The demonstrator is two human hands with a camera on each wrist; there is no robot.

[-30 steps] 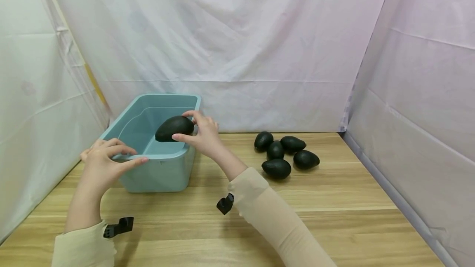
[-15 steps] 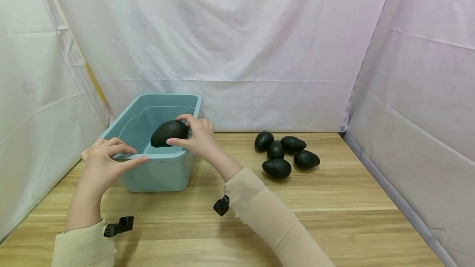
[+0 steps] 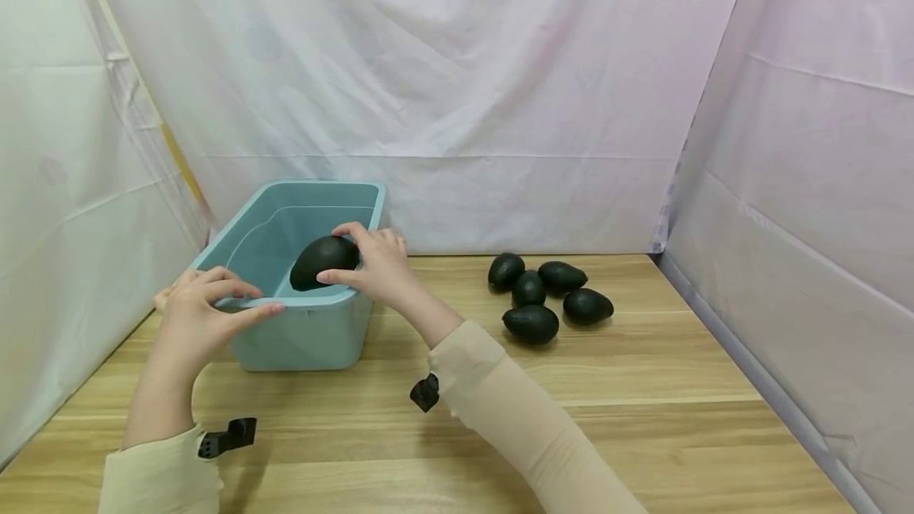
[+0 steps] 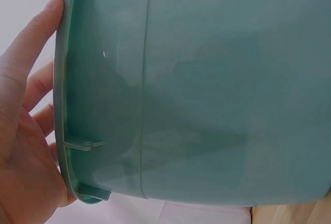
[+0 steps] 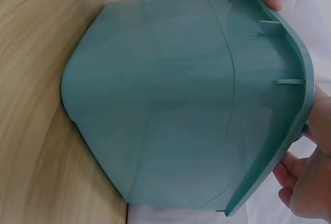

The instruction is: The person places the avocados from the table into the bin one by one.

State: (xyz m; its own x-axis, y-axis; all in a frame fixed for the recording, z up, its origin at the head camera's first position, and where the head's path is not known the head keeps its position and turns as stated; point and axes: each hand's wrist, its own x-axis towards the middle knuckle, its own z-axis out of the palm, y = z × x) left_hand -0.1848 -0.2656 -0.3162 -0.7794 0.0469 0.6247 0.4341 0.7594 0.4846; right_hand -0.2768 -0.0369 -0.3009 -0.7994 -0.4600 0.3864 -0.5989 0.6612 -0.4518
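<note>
In the head view a blue-green plastic bin [image 3: 300, 339] stands on the left of the table. My left hand [image 3: 200, 304] holds its near rim, thumb along the front edge and fingers over the inside; the left wrist view shows the same hand [image 4: 31, 115] against the rim. My right hand [image 3: 374, 264] reaches over the bin's right near corner and grips a dark avocado [image 3: 321, 264] between thumb and fingers, partly below the rim. From the right wrist view, the bin wall [image 5: 155, 89] hides nearly all of the avocado, and my right hand [image 5: 313, 177] shows beyond the rim.
Several dark avocados [image 3: 530, 289] lie in a loose group on the wooden table [image 3: 643, 419], right of the bin. White curtains [image 3: 457, 86] hang behind and at both sides. The bin's far end is near the back curtain.
My right hand has moved left and down with the avocado, lowering it further into the bin. The left hand has stayed on the rim, and the avocados on the table have not moved.
</note>
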